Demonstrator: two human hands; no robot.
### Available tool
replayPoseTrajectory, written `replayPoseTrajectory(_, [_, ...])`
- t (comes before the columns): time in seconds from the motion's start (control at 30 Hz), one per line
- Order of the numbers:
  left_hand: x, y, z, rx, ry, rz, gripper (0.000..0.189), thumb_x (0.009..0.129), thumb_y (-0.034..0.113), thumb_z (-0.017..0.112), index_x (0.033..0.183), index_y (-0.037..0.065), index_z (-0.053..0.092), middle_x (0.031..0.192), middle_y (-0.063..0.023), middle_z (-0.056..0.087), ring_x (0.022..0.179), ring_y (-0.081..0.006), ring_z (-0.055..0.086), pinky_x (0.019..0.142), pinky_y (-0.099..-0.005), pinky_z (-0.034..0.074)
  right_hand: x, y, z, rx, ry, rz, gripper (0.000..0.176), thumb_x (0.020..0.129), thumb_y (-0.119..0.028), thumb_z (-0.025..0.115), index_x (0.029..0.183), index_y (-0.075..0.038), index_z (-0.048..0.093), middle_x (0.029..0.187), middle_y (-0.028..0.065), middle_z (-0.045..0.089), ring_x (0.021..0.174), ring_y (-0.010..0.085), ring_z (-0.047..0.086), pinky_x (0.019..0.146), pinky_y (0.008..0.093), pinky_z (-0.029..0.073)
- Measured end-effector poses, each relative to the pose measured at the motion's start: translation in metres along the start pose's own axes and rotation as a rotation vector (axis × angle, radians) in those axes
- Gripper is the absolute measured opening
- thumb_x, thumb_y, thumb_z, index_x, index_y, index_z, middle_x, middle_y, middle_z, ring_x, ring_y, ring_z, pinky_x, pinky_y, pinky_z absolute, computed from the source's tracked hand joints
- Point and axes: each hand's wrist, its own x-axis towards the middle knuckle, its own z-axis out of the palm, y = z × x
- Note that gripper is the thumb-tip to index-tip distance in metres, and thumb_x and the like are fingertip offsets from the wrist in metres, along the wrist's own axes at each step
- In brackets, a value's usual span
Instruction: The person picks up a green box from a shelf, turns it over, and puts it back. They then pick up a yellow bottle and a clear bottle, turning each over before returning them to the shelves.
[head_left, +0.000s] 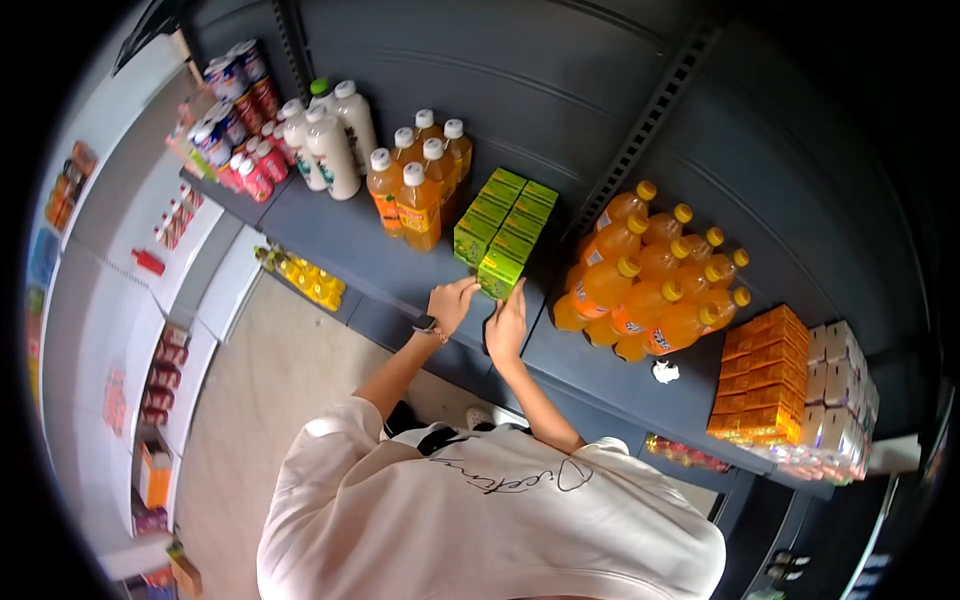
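Note:
Two rows of small green cartons (507, 226) stand side by side on the dark grey shelf (385, 283). My left hand (452, 304), with a dark watch at the wrist, touches the left side of the front cartons with its fingertips. On their right side, my right hand (506, 322) presses its fingers against the front carton. Both hands are closed round the front end of the green block, one from each side. The thumbs are hard to make out.
Orange bottles with white caps (419, 205) and white bottles (330, 150) stand left of the cartons. To the right are yellow-capped orange bottles (640, 275), a crumpled white scrap (665, 372) and orange cartons (762, 372). A dark back panel rises behind.

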Motion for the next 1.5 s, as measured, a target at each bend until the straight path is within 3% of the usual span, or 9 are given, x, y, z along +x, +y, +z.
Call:
replayPoseTrajectory(0.47, [-0.001,0.003,-0.014,-0.078,-0.008,-0.031,0.021,0.083,0.024,0.064,0.093,0.006,0.068,0.079,-0.0154,0.065,0.070,-0.0324,0.064,0.059,-0.0366,0.052,-0.006,-0.017,-0.001,-0.043,0.030,0.009,0.057,0.083,0.000,0.051,0.136,0.006,0.031,0.130,0.0259,0.045,0.120,0.0386,0.040,0.099,0.0425,0.034])
replayPoseTrajectory(0.7, [-0.066,-0.018,-0.086,-0.406,-0.196,-0.135,0.033,0.088,0.012,0.052,0.121,0.007,0.056,0.095,-0.0109,0.069,0.077,-0.0174,0.068,0.071,-0.0303,0.054,-0.027,-0.026,0.008,-0.105,0.038,0.019,0.058,0.085,-0.009,0.051,0.137,0.006,0.030,0.135,0.0285,0.037,0.123,0.0406,0.037,0.104,0.0433,0.028])
replayPoseTrajectory(0.9, [-0.258,-0.125,-0.202,-0.574,0.104,-0.594,0.027,0.091,0.012,0.049,0.115,0.008,0.060,0.090,-0.0059,0.068,0.074,-0.0123,0.065,0.068,-0.0273,0.052,-0.046,-0.043,0.008,-0.142,0.285,-0.272,0.063,0.087,-0.019,0.055,0.135,0.011,0.028,0.141,0.0291,0.027,0.130,0.0399,0.028,0.109,0.0431,0.020])
replayPoseTrajectory(1.03, [-0.505,-0.269,-0.264,-0.761,0.459,-1.364,0.030,0.089,0.016,0.049,0.114,0.003,0.058,0.094,-0.0111,0.066,0.083,-0.0137,0.063,0.074,-0.0304,0.052,-0.063,-0.138,0.030,-0.128,0.538,-0.384,0.043,0.087,-0.014,0.057,0.123,0.006,0.042,0.130,0.0231,0.040,0.119,0.0349,0.039,0.101,0.0445,0.027])
replayPoseTrajectory(1.13, [-0.709,-0.308,-0.340,0.209,-0.107,-1.791,0.028,0.089,0.015,0.048,0.115,0.007,0.056,0.094,-0.0093,0.065,0.075,-0.0163,0.061,0.062,-0.0288,0.050,-0.096,-0.266,0.089,0.361,0.439,-0.379,0.036,0.087,-0.012,0.056,0.117,0.004,0.045,0.126,0.0203,0.043,0.115,0.0349,0.041,0.099,0.0438,0.029])
replayPoseTrajectory(1.2, [-0.773,-0.292,-0.381,-0.025,0.381,-2.004,0.026,0.089,0.016,0.048,0.112,0.007,0.058,0.091,-0.0101,0.066,0.076,-0.0164,0.062,0.061,-0.0289,0.050,-0.121,-0.335,0.139,0.547,0.233,-0.515,0.028,0.085,-0.009,0.057,0.111,0.001,0.049,0.120,0.0173,0.048,0.112,0.0333,0.043,0.098,0.0424,0.030])
replayPoseTrajectory(1.3, [-0.804,-0.268,-0.435,-0.604,1.580,-1.698,0.025,0.089,0.018,0.049,0.107,0.006,0.061,0.088,-0.0112,0.066,0.076,-0.0165,0.062,0.059,-0.0291,0.050,-0.174,-0.414,0.196,0.442,-0.074,-0.779,0.018,0.083,-0.004,0.058,0.101,-0.004,0.056,0.114,0.0128,0.053,0.109,0.0309,0.044,0.095,0.0410,0.033])
replayPoseTrajectory(1.43, [-0.803,-0.246,-0.413,-0.016,1.101,-1.759,0.020,0.088,0.010,0.049,0.097,0.000,0.064,0.085,-0.0107,0.067,0.064,-0.0166,0.063,0.055,-0.0288,0.051,-0.249,-0.480,0.251,0.644,-0.436,-0.888,0.017,0.077,-0.001,0.059,0.092,-0.007,0.061,0.109,0.0106,0.055,0.108,0.0316,0.043,0.094,0.0428,0.033])
replayPoseTrajectory(1.5, [-0.813,-0.242,-0.386,-0.407,1.004,-1.757,0.023,0.088,0.015,0.052,0.104,0.003,0.062,0.081,-0.0098,0.066,0.064,-0.0153,0.061,0.051,-0.0282,0.048,-0.282,-0.486,0.287,0.619,-0.552,-0.915,0.019,0.076,-0.001,0.060,0.094,-0.008,0.060,0.108,0.0104,0.055,0.105,0.0320,0.044,0.093,0.0433,0.034])
